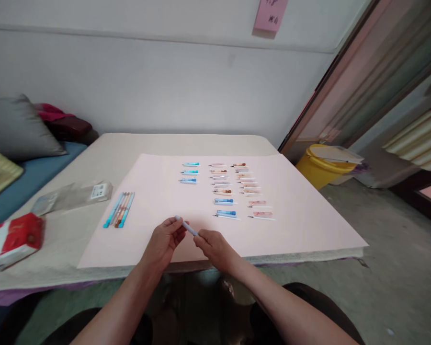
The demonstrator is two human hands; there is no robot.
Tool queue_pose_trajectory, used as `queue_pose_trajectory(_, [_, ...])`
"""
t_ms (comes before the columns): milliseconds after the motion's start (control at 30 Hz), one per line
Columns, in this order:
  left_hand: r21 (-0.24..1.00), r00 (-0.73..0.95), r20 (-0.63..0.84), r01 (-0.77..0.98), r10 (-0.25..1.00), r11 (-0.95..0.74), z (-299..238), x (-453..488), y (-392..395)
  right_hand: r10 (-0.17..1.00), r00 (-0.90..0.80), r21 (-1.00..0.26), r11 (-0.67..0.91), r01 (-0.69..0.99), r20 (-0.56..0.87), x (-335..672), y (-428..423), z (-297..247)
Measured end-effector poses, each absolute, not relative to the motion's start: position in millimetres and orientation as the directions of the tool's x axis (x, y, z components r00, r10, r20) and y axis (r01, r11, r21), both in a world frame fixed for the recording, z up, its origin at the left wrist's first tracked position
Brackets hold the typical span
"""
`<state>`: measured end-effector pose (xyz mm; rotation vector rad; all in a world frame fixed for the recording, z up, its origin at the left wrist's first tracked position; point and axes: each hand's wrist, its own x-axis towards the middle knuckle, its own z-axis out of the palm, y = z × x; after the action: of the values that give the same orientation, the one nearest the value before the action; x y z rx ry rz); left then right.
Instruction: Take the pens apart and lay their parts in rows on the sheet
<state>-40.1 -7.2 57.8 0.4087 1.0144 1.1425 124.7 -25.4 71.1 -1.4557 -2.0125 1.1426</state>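
Note:
A pale bluish-white pen [187, 225] is held between my two hands, slanting down to the right just above the pink sheet. My left hand [168, 235] pinches it near its upper left end, thumb and fingers closed. Around its lower right end, the thumb and fingers of my right hand [215, 245] are closed, hiding that tip. Beyond my hands lie rows of pen parts: blue barrels with refills [225, 213], brown-capped ones [222, 191] and pinkish ones [262, 214]. To the left, several whole-looking pens [121, 211] with blue and brown ends lie side by side.
The pink sheet [158, 191] covers much of the table [187, 143], which stands against a white wall. A clear plastic bag [75, 195] and a red-and-white tissue pack [16, 239] lie at the left. A yellow bin [319, 167] stands on the floor at the right.

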Motion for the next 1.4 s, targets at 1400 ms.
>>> queue_pose_trajectory(1400, [0.680, -0.038, -0.570, -0.582, 0.820, 0.446, 47.7, -33.2, -10.1, 0.950, -0.189, -0.961, -0.219, 0.167, -0.249, 131.3, -20.8, 67.0])
